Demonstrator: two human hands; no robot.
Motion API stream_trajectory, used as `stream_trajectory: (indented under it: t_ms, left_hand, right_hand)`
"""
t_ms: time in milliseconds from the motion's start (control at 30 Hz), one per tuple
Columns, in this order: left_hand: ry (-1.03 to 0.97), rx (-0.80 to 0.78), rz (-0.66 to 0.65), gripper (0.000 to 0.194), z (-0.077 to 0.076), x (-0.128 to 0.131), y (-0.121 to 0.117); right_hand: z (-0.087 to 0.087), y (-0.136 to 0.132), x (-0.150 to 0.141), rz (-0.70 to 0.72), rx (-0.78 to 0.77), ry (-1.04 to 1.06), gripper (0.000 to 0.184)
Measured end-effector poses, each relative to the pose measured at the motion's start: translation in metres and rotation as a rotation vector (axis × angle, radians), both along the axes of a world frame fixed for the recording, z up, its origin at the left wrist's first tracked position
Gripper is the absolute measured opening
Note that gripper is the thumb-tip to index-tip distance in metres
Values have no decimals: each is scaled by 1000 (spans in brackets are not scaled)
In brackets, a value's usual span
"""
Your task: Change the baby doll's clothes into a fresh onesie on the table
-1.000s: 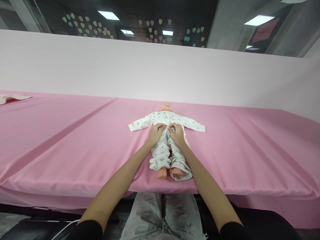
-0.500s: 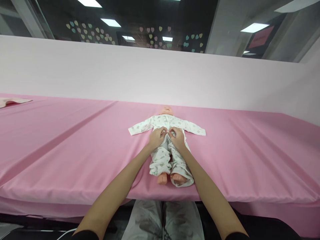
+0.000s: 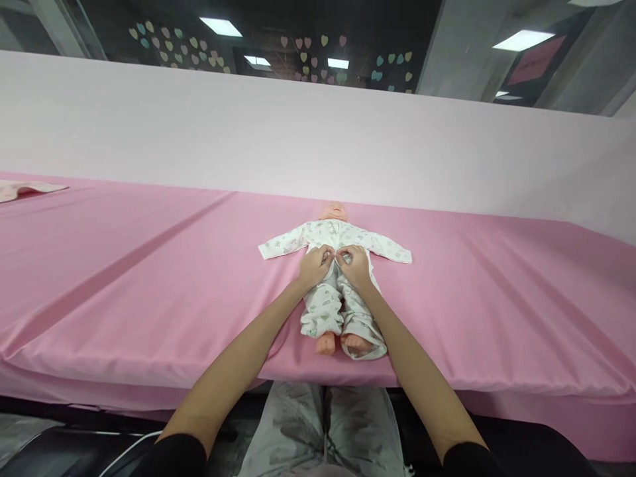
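Note:
A baby doll lies on its back, head away from me, its bare feet pointing toward me. It wears a white patterned baby romper with long sleeves spread to both sides. Over the doll's belly, my left hand pinches the front of the romper. Close beside it, my right hand pinches the same cloth, fingertips almost meeting the left ones. The exact bit of cloth or fastener between the fingers is too small to make out. One trouser leg's cuff hangs loose around the foot on the right.
A pink sheet covers the padded table, with folds running across it. At the far left edge lies a pale patterned cloth. Behind the table rises a white wall below a dark window with heart stickers.
The view has tilted slightly downward, so everything sits a little higher or shifted in the picture. Both hands stay at the romper's front, pinching it much as before.

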State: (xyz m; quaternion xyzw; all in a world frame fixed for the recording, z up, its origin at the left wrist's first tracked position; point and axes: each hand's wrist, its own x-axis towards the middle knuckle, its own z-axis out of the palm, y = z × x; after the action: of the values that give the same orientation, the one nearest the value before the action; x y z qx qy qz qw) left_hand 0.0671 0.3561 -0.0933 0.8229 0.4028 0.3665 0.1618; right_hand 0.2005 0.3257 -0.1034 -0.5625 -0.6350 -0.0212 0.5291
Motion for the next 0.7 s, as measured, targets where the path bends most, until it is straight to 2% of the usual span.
stream_trajectory:
  t_ms: [267,433,567,700]
  left_hand:
    - [-39,101,-120,23,-6,-7,0]
    - [-41,162,-116,36,-5,-8,-2]
    - [-12,159,-120,31,-3,-8,-2]
    - [-33,166,-82,25,-2,-9,-6]
  right_hand:
    - [-2,-1,1,-5,-17,-79,20]
    - [0,-4,-1,-77,-9,-58,13]
    - [3,-7,-1,-108,-15,-57,7]
    - [3,-7,0,-67,-30,-94,16]
